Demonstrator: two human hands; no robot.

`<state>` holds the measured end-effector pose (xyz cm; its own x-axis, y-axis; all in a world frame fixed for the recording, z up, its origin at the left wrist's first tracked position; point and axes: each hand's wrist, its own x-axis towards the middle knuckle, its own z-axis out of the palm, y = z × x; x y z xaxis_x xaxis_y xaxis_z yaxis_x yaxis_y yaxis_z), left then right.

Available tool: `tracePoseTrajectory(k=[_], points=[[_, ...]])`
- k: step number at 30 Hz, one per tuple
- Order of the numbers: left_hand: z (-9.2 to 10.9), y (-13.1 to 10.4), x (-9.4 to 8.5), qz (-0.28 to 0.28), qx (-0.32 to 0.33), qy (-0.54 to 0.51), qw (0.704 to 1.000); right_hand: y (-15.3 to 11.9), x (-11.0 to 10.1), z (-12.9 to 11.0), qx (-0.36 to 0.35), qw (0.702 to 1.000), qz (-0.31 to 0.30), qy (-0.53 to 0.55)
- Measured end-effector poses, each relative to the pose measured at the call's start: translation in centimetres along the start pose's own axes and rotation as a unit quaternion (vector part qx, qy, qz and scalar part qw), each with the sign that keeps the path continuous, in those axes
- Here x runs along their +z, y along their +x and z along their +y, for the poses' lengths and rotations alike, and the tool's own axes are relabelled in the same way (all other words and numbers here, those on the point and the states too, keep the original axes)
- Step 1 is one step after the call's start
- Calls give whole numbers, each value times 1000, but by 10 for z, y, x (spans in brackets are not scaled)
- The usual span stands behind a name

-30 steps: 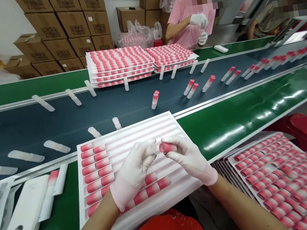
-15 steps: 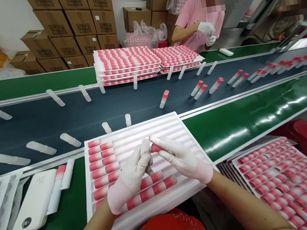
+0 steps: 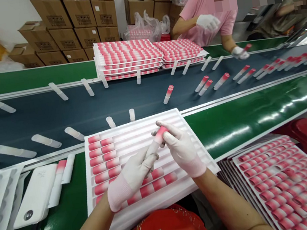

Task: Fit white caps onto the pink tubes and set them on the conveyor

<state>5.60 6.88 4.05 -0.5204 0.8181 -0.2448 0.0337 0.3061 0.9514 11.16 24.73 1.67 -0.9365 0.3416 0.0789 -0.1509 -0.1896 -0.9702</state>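
Observation:
Above the tray, a tube (image 3: 154, 145), white at its lower end and pink toward the top, slants up to the right between my two gloved hands. The white end is in the closed fingers of my left hand (image 3: 135, 173). Around the pink end, the thumb and fingers of my right hand (image 3: 184, 150) are closed. Below lies a white grooved tray (image 3: 136, 133), with pink-and-white tube pieces (image 3: 111, 163) in its left grooves and more along the near rows. My left hand covers some of those pieces.
Beyond the tray, a dark conveyor belt (image 3: 97, 104) carries white tubes and pink-topped tubes (image 3: 168, 94). At left lie a white power bank (image 3: 35, 194) and stacked trays (image 3: 0, 207). Filled trays (image 3: 293, 182) stand at right. Opposite, a co-worker's gloved hand (image 3: 239, 53) holds a pink piece.
My right hand has turned upward, and the tube now shows as one slanted length between my hands. Across the belt, the co-worker's hands have moved apart, one reaching over the belt.

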Motion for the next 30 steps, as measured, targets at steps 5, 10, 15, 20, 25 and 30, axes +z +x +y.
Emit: tracePoseTrajectory(k=[5, 10, 15, 20, 25, 30], points=[[2, 2, -4, 9, -1, 41, 999, 2, -7, -13, 59, 997, -39, -42], [-10, 14, 9, 113, 11, 93, 989, -6, 11, -7, 101, 994, 17, -45], [-18, 27, 12, 75, 11, 33, 997, -2, 9, -4, 77, 993, -12, -94], [-22, 76, -21, 216, 14, 144, 966, 87, -10, -2, -89, 969, 74, -217], [-28, 153, -48, 360, -47, 237, 901, 202, -12, 40, -158, 916, 75, -361], [-27, 182, -50, 342, -13, 218, 914, 225, -11, 60, -128, 912, 31, -389]])
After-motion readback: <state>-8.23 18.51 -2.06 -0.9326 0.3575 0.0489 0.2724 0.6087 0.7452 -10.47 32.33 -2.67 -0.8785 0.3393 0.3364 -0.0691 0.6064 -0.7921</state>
